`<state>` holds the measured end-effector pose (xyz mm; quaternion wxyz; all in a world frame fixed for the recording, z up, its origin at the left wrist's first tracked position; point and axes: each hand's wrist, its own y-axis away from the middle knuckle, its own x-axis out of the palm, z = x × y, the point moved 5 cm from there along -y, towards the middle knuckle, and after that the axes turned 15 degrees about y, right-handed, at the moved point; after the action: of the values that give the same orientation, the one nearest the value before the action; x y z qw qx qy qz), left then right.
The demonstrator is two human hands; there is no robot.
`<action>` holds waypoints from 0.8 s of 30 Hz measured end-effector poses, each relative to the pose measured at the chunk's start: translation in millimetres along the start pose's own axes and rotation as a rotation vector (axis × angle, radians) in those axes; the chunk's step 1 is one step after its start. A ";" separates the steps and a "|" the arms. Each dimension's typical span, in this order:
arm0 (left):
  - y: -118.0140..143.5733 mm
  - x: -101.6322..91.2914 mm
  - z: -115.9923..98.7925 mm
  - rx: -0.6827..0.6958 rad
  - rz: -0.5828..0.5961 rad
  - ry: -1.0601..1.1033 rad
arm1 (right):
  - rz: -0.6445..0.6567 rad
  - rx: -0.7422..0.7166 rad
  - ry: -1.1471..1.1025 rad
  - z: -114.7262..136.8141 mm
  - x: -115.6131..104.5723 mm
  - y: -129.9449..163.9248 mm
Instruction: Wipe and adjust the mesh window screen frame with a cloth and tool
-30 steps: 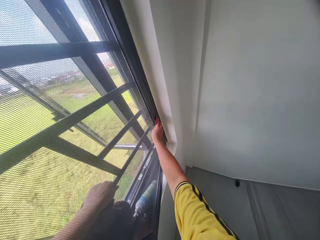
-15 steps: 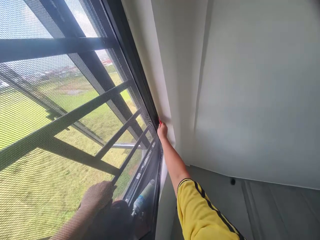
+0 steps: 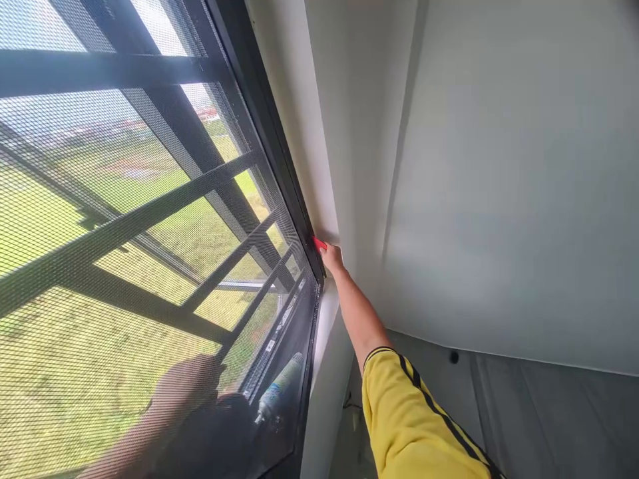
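My right hand [image 3: 333,255], at the end of a yellow sleeve, is closed on a small flat red tool [image 3: 319,245]. I cannot make out its exact kind. The tool's edge meets the dark window frame [image 3: 279,143] where it joins the pale wall. Through the dark mesh screen [image 3: 74,359], a blurred forearm and hand show at lower left. It looks like my left hand [image 3: 192,382], but its fingers do not show clearly. Near it, also seen through the mesh, is a pale cartridge with a nozzle [image 3: 280,389].
Dark bars [image 3: 150,213] cross the window, with grass and sky outside. A pale wall [image 3: 499,166] fills the right side. A grey surface [image 3: 539,412] with a small round black spot [image 3: 454,356] lies at lower right.
My right hand has shifted slightly right, and more of the red tool shows against the frame. The window has slid a little left and up in view.
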<state>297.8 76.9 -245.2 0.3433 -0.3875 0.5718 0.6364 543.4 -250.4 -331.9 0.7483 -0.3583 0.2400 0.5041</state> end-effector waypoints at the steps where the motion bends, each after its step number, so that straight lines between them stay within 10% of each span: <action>1: 0.5 -0.7 -0.5 0.001 -0.005 -0.001 | 0.001 0.016 0.008 -1.8 0.9 -0.5; 19: -0.8 1.6 4.9 0.003 0.024 0.060 | 0.023 -0.032 -0.030 -16.8 15.3 23.1; 24: -3.5 4.6 9.7 -0.014 0.034 0.045 | 0.050 0.194 -0.013 -49.6 40.3 32.4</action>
<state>297.8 86.9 -250.5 0.3168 -0.3944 0.5814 0.6373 528.6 -257.9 -401.7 0.7681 -0.2747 0.2917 0.4995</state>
